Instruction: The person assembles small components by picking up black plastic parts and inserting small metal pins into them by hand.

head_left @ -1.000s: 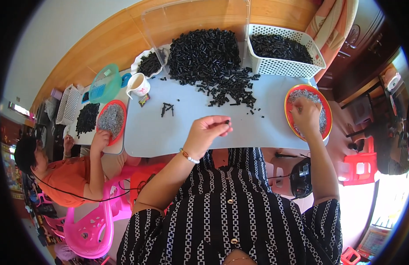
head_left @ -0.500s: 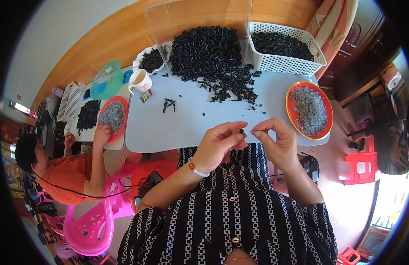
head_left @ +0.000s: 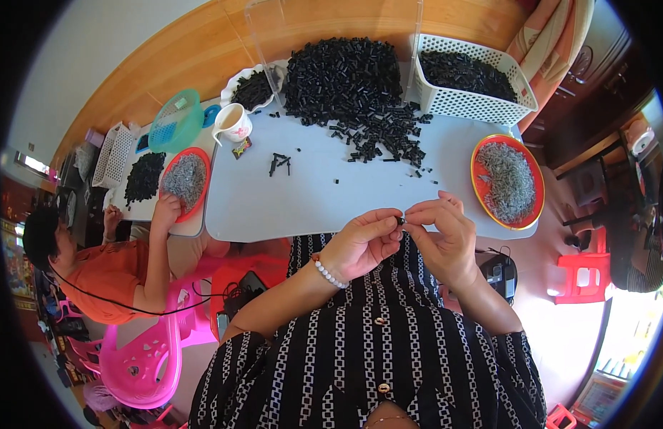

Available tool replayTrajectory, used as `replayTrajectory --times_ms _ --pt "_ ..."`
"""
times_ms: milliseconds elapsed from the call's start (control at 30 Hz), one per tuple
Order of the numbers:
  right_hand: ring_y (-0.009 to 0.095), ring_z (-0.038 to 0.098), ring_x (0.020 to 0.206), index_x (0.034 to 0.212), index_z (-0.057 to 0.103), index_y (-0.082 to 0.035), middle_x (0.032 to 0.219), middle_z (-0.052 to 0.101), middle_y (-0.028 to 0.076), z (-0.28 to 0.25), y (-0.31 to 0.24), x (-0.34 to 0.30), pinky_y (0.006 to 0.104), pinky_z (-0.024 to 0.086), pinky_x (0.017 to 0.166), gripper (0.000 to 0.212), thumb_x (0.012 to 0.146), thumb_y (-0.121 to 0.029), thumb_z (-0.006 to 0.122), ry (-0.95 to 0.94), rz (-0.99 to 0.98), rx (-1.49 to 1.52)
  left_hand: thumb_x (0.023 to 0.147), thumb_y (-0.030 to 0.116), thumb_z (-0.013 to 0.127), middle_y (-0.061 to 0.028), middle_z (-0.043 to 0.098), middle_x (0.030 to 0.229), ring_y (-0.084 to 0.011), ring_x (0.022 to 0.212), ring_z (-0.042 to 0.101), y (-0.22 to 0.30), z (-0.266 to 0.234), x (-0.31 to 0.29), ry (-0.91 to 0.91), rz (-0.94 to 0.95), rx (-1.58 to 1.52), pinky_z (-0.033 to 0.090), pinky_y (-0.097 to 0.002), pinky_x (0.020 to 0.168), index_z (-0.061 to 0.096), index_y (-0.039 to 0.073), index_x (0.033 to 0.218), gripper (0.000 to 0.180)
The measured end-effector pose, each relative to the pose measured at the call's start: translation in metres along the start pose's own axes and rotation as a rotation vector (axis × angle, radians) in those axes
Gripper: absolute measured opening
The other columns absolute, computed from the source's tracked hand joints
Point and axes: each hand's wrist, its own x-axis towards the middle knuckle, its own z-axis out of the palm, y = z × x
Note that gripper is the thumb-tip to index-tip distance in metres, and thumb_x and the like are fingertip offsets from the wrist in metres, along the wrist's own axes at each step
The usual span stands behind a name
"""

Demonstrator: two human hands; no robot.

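Note:
My left hand, with a beaded bracelet at the wrist, pinches a small black cylindrical piece between thumb and forefinger. Its other fingers are curled below. My right hand meets it, thumb and forefinger pressed together at the right end of the black piece. Whatever sits between those right fingertips is too small and hidden to make out. Both hands are just off the table's near edge, above my lap. Beyond them, a large heap of similar black pieces spreads across the table.
On the right lies a red plate of small silvery pieces, below a white perforated basket of black parts. A mug and several thin black parts lie left. A co-worker in an orange shirt reaches into another red plate.
My hands have come together; the right fingertips, apart from the black piece before, now touch its end. The view has shifted slightly.

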Motion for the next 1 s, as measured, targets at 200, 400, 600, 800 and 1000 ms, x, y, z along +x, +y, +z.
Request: replayTrajectory --times_ms 200,400,600,800,1000 --pt "0.017 0.065 0.080 0.083 0.068 -0.010 0.084 0.069 0.002 -0.004 -0.002 0.002 0.0462 0.036 0.100 0.009 0.076 -0.005 0.072 -0.111 -0.010 -0.111 0.094 0.006 0.057 -0.0060 0.066 0.093 -0.0139 0.083 0.066 -0.001 -0.008 -0.001 0.024 0.009 0.062 0.058 -0.0276 0.077 0.063 0.001 0.111 0.018" --pt "0.018 0.064 0.076 0.089 0.073 -0.011 0.082 0.067 0.002 -0.002 0.001 0.001 0.0477 0.037 0.100 0.013 0.077 -0.007 0.072 -0.154 0.088 -0.068 0.094 0.004 0.056 -0.0069 0.066 0.095 -0.0151 0.085 0.066 -0.003 -0.011 0.002 0.034 -0.029 0.062 0.059 -0.0293 0.078 0.063 0.000 0.110 0.017" --pt "0.020 0.062 0.073 0.089 0.072 -0.004 0.081 0.067 0.007 -0.007 0.024 0.009 0.0383 0.045 0.086 0.012 0.077 -0.006 0.072 -0.326 0.172 0.224 0.094 0.003 0.056 -0.0086 0.066 0.096 -0.0150 0.085 0.066 -0.001 -0.022 0.003 -0.062 -0.116 0.037 0.059 -0.0312 0.079 0.062 0.001 0.109 0.017" --pt "0.028 0.062 0.078 0.087 0.070 -0.003 0.086 0.068 0.012 0.008 0.090 0.028 0.0406 0.047 0.070 0.010 0.079 -0.009 0.068 -0.135 0.152 -0.203 0.095 0.005 0.054 -0.0109 0.067 0.099 -0.0150 0.083 0.068 0.002 -0.027 0.005 -0.155 -0.119 -0.014 0.059 -0.0319 0.079 0.061 0.000 0.114 0.021" --pt "0.032 0.061 0.084 0.082 0.068 -0.008 0.085 0.064 0.010 0.026 0.144 0.042 0.0428 0.047 0.076 0.007 0.080 -0.014 0.066 -0.097 0.168 -0.489 0.097 0.006 0.052 -0.0106 0.067 0.100 -0.0145 0.084 0.068 0.003 -0.025 0.003 -0.147 -0.112 0.032 0.059 -0.0318 0.079 0.061 0.000 0.117 0.023"
